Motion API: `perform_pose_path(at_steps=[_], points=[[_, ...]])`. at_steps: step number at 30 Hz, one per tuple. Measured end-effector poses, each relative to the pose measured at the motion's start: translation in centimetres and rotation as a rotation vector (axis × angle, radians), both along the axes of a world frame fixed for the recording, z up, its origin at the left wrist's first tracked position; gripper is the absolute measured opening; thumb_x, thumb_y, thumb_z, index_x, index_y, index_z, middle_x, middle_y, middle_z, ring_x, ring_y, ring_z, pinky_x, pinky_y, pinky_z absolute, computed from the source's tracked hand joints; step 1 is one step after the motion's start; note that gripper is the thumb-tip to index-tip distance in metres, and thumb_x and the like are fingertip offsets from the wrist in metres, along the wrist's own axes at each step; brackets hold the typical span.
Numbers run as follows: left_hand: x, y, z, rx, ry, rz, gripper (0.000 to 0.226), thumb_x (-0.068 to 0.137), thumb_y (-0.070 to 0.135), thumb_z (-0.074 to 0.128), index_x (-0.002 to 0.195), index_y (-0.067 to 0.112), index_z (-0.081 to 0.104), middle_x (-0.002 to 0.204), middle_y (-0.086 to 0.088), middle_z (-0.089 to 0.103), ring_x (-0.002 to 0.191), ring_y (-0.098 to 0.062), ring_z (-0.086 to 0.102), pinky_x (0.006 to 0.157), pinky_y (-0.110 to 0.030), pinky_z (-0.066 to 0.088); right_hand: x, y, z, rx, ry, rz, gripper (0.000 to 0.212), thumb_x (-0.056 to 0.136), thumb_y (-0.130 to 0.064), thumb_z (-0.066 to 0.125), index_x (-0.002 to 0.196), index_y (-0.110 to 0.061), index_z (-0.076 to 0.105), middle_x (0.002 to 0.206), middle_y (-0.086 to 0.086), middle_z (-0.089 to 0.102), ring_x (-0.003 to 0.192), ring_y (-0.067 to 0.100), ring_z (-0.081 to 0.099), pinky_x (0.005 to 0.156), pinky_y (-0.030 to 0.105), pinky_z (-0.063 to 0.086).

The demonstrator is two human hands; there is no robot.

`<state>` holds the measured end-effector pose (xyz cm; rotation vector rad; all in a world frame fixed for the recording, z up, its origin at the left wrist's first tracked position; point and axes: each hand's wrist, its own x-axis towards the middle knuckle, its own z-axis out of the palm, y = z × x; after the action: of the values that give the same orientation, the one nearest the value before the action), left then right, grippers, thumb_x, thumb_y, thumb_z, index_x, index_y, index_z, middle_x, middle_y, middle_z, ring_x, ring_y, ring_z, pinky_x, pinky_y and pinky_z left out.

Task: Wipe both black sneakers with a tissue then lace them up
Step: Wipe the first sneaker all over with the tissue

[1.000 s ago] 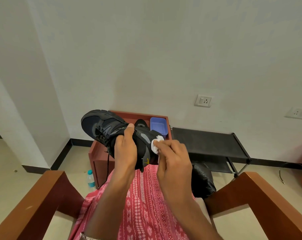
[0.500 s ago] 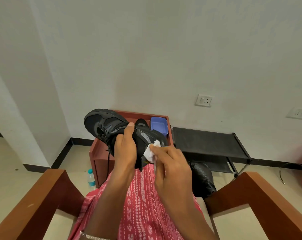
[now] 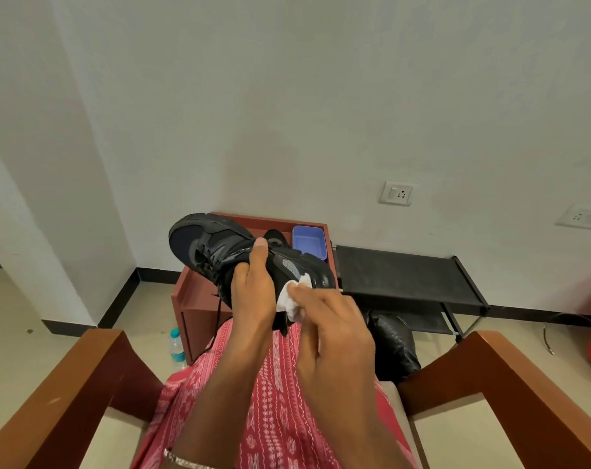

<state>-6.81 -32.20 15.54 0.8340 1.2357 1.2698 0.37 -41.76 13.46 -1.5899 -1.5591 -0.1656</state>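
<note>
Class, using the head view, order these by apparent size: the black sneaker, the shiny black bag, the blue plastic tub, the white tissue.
1. black sneaker
2. shiny black bag
3. blue plastic tub and white crumpled tissue look alike; the tissue is nearer and partly hidden by the right hand.

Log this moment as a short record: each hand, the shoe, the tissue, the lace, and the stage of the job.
Left hand: grips black sneaker round its middle, raised over the lap
Right hand: pinches white tissue against the sneaker's heel side
Lace: loose, one end dangling
Stage: wiping; lacing not yet done
Behind: blue tub on red table
</note>
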Motion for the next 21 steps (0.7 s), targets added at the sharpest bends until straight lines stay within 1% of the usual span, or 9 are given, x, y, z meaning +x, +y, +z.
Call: perform_pose_path(at_steps=[3,6,9,10,12,15,17,19,21], points=[[-0.1,0.2,0.0,0.017,0.023,0.018,0.035,0.1,0.05,0.047,0.081,0.022,0.054,0.093,0.003,0.061,0.087,-0.012,0.057,0.086,-0.035,0.04,-0.4,0.6,0.3,0.044,-0.024,0.013,0.045,0.08,0.004,0.065,0.119,-0.017,0.071,0.108,-0.008,0.067,0.1,0.008,0.057,0.09,0.008,0.04],[0.0,0.2,-0.2,0.059,0.069,0.028,0.051,0.1,0.057,0.043,0.084,0.011,0.058,0.101,-0.012,0.067,0.091,-0.021,0.061,0.09,-0.043,0.047,-0.8,1.8,1.2,0.066,-0.077,0.01,0.038,0.078,-0.002,0.061,0.113,-0.014,0.074,0.108,-0.004,0.07,0.101,0.015,0.061,0.091,0.015,0.042],[0.1,-0.1,-0.2,0.071,0.079,0.029,0.069,0.099,0.063,0.037,0.099,-0.001,0.062,0.11,-0.026,0.064,0.091,-0.027,0.059,0.093,-0.045,0.045,-1.2,2.0,1.8,0.059,-0.15,0.0,0.034,0.084,-0.012,0.055,0.111,-0.014,0.074,0.106,-0.004,0.071,0.099,0.017,0.062,0.091,0.015,0.04],[0.0,-0.1,-0.2,0.059,0.072,0.03,0.069,0.099,0.064,0.035,0.1,0.001,0.063,0.111,-0.025,0.064,0.095,-0.028,0.06,0.096,-0.046,0.046,-1.2,1.8,1.8,0.048,-0.16,0.005,0.035,0.086,-0.014,0.052,0.113,-0.015,0.074,0.107,-0.005,0.07,0.1,0.016,0.061,0.091,0.015,0.04],[-0.1,0.0,-0.1,0.036,0.059,0.04,0.063,0.098,0.067,0.033,0.097,0.01,0.061,0.112,-0.016,0.066,0.1,-0.025,0.061,0.101,-0.047,0.045,-1.1,0.9,1.5,0.033,-0.17,0.012,0.035,0.084,-0.009,0.059,0.116,-0.016,0.072,0.108,-0.007,0.069,0.101,0.013,0.059,0.091,0.014,0.04],[-0.3,0.0,0.2,0.023,0.048,0.051,0.07,0.099,0.066,0.031,0.106,0.004,0.063,0.111,-0.017,0.066,0.098,-0.025,0.061,0.097,-0.043,0.045,-1.0,-0.2,0.8,0.029,-0.15,0.007,0.042,0.076,-0.004,0.067,0.116,-0.016,0.073,0.107,-0.007,0.069,0.098,0.011,0.061,0.091,0.014,0.041],[-0.2,-0.1,0.1,0.02,0.068,0.051,0.074,0.098,0.067,0.031,0.098,0.001,0.063,0.111,-0.026,0.064,0.096,-0.033,0.062,0.096,-0.048,0.045,-0.8,0.1,1.0,0.042,-0.151,0.004,0.041,0.076,-0.004,0.065,0.113,-0.017,0.074,0.106,-0.007,0.071,0.098,0.011,0.063,0.092,0.011,0.038],[0.0,-0.1,-0.2,0.037,0.087,0.043,0.069,0.095,0.072,0.032,0.082,0.011,0.06,0.105,-0.024,0.067,0.091,-0.031,0.063,0.095,-0.05,0.047,-0.3,1.3,1.5,0.052,-0.153,0.008,0.038,0.075,0.0,0.067,0.108,-0.015,0.076,0.103,-0.005,0.073,0.096,0.015,0.065,0.091,0.01,0.036],[0.3,-0.3,-0.3,0.053,0.099,0.029,0.066,0.097,0.07,0.032,0.078,0.014,0.061,0.097,-0.016,0.07,0.091,-0.029,0.065,0.094,-0.049,0.049,0.1,2.8,2.1,0.044,-0.152,0.003,0.037,0.072,0.004,0.075,0.105,-0.013,0.077,0.101,-0.002,0.074,0.094,0.02,0.067,0.088,0.014,0.039]])
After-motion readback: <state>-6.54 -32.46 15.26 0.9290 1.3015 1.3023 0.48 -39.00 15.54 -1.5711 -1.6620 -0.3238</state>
